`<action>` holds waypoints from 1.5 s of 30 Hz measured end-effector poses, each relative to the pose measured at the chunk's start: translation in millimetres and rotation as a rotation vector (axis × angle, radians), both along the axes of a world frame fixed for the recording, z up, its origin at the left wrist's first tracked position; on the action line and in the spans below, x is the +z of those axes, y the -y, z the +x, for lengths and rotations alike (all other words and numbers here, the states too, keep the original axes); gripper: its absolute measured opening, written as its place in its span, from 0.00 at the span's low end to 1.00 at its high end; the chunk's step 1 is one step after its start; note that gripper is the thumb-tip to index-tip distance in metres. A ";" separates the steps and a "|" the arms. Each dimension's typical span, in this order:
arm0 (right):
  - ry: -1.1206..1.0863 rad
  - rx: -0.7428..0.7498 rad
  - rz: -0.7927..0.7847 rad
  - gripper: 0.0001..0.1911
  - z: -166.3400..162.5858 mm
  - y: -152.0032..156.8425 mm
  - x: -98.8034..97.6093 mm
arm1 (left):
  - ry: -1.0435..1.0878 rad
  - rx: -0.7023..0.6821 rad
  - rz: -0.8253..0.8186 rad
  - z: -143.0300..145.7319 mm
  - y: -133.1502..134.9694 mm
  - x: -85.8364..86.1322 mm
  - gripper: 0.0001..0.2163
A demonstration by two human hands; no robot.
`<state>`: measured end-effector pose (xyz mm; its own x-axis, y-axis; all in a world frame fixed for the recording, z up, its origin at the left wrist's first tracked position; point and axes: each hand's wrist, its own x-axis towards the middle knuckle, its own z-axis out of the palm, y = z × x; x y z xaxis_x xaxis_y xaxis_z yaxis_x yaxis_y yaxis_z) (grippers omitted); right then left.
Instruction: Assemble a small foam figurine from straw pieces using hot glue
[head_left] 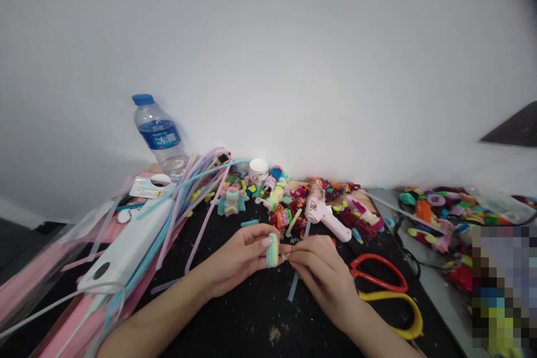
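Yellow-blue piece (272,250) sits pinched in the left hand (245,254). The right hand (325,271), fingers narrow, is beside it; whether gripping anything, I cannot tell.

Plastic bottle (160,133) (blue-capped), wall (293,67) — pale

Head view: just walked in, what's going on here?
A person is working on a small craft with bare hands over a black tabletop. The left hand holds a striped fuzzy piece; the right hand has its fingertips closed right beside it, though what they pinch is too small to tell. A glue gun lies beyond the right hand, scissors to its right. Pipe cleaners are bunched on the left.
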<state>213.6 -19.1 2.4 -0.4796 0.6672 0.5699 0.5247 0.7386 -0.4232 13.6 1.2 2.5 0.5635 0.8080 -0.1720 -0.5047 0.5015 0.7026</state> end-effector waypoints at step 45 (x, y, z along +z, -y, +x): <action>-0.304 0.103 -0.405 0.10 -6.5 4.4 9.3 | 0.185 0.016 -0.065 -4.1 -0.6 1.2 0.06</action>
<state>207.2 -23.5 11.7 -0.4070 0.8213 0.3998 0.2664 0.5254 -0.8081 9.5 1.8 3.7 0.5777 0.8076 -0.1188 -0.6307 0.5340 0.5632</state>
